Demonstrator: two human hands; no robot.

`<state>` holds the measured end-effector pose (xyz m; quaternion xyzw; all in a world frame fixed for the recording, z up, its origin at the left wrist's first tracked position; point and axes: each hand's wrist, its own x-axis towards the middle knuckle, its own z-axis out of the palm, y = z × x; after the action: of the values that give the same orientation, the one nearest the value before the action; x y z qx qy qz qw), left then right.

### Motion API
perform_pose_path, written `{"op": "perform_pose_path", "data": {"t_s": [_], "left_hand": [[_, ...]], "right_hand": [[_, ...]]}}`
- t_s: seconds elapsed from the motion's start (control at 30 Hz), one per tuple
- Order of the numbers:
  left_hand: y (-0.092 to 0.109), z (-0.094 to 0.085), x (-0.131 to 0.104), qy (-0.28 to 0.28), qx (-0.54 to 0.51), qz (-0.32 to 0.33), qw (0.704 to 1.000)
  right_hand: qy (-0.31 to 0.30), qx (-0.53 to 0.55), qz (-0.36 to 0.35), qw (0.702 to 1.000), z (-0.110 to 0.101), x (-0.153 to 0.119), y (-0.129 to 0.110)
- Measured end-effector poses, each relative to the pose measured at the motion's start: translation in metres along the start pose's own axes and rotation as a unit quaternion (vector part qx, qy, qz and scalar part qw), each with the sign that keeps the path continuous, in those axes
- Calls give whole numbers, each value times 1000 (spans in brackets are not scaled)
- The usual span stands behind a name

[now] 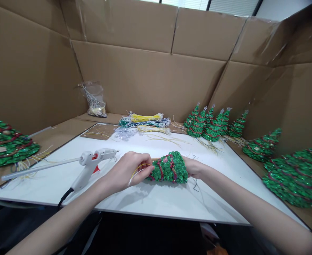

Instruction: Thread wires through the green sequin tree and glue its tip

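Observation:
A small green Christmas tree with red garland lies on its side between my hands, its tip toward the left. My left hand is closed in a pinch on a thin yellow and white wire close to the tip. At the tree's wide base my right hand holds it, with the fingers hidden behind or inside the base. Bent dark wires show on the table beside that hand. Left of my left hand a white glue gun stands with a long glue stick out of its back.
Bundles of yellow wire lie at the back of the white table. Several small trees stand back right, with larger ones at the right and another at left. Cardboard walls enclose the table; a plastic bag leans back left.

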<state>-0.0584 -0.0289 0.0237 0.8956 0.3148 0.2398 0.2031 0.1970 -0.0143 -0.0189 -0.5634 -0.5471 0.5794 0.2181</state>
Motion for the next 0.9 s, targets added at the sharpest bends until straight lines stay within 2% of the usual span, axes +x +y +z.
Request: {"op": "perform_pose_path", "data": {"t_s": [0.2, 0.6, 0.9], "left_hand": [[1, -2, -1, -8, -11, -3, 1000], [1, -2, 1, -11, -12, -19, 1000], [-1, -1, 1, -10, -24, -16, 1000]], "right_hand": [[-30, -23, -15, 999, -3, -4, -2], [28, 35, -43, 998, 4, -9, 0], [33, 87, -81, 992, 5, -7, 10]]}}
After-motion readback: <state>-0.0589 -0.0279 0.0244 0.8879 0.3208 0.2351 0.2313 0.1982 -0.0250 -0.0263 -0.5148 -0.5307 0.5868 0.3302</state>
